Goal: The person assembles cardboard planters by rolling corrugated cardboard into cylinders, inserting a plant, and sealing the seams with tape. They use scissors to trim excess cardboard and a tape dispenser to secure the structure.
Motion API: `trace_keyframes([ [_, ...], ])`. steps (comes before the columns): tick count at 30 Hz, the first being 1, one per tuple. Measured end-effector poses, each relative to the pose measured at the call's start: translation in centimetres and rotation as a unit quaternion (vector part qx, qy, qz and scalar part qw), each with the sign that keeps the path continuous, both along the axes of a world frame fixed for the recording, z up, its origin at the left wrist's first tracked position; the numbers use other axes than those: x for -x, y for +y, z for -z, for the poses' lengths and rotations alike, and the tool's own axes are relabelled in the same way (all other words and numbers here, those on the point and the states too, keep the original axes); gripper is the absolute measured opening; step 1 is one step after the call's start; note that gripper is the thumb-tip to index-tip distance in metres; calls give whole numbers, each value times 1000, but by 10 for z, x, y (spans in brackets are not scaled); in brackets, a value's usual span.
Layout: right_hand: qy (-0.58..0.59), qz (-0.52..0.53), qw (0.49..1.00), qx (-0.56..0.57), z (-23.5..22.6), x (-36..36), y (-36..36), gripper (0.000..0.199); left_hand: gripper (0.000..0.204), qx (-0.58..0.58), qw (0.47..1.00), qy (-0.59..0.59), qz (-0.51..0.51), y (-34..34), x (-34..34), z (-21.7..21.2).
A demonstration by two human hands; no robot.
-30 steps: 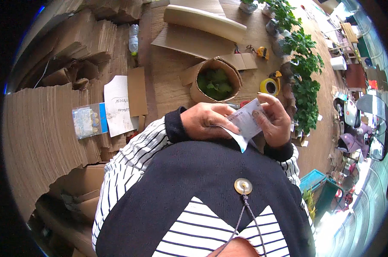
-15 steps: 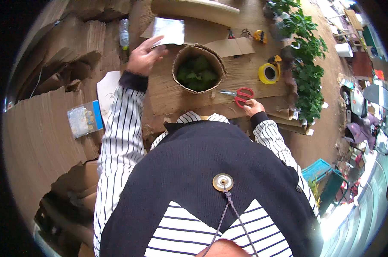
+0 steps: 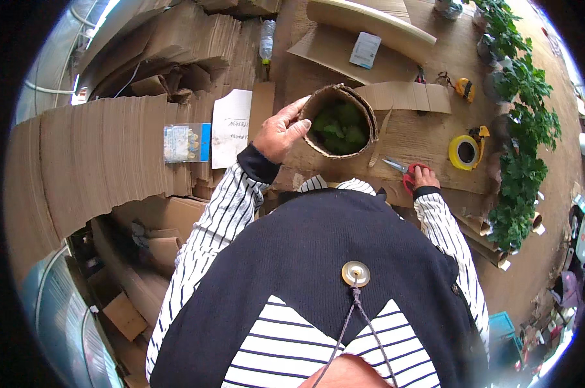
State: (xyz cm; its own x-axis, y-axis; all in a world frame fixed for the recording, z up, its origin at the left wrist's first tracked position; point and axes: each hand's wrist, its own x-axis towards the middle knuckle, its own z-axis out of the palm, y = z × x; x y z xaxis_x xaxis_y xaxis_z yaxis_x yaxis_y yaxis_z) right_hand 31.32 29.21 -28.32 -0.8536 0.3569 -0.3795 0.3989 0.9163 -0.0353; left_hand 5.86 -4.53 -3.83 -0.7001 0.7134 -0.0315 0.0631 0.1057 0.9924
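A rolled cardboard sleeve [image 3: 372, 129] stands upright on the table, with a green leafy plant [image 3: 338, 127] down inside it. My left hand [image 3: 281, 134] grips the sleeve's left side, the thumb by the rim and the fingers against the outer wall. To the right, red-handled scissors [image 3: 396, 165] lie low over the tabletop, blades pointing left and toward the sleeve. My right hand [image 3: 425, 178] is closed on their handles. A small white printed packet [image 3: 365, 50] rests on a cardboard piece at the back.
Yellow tape [image 3: 464, 152] and a yellow tape measure [image 3: 464, 89] lie on the right. Potted leafy plants [image 3: 522, 139] line the right edge. Stacked cardboard [image 3: 105, 142] fills the left, with a written sheet [image 3: 231, 129], a plastic packet [image 3: 186, 143] and a bottle [image 3: 266, 40].
My left hand has let go of the white packet, which now lies at the back, and has come to the sleeve's left side. My right hand stays at the scissors. The view has shifted left.
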Motion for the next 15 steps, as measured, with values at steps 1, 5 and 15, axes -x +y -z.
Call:
trace_keyframes([
  [1, -4, -22, 1000, -2, 0, 2, 1, 48, 50, 6, 1000, 5, 5, 0, 2, 0],
  [5, -19, -8, 997, 77, -20, 9, 1, 63, 50, 33, 999, 22, 2, 0, 4, -3],
  [15, 120, 171, 928, 310, -188, 21, -21, 67, 40, 53, 987, 142, 46, 11, -3, -2],
])
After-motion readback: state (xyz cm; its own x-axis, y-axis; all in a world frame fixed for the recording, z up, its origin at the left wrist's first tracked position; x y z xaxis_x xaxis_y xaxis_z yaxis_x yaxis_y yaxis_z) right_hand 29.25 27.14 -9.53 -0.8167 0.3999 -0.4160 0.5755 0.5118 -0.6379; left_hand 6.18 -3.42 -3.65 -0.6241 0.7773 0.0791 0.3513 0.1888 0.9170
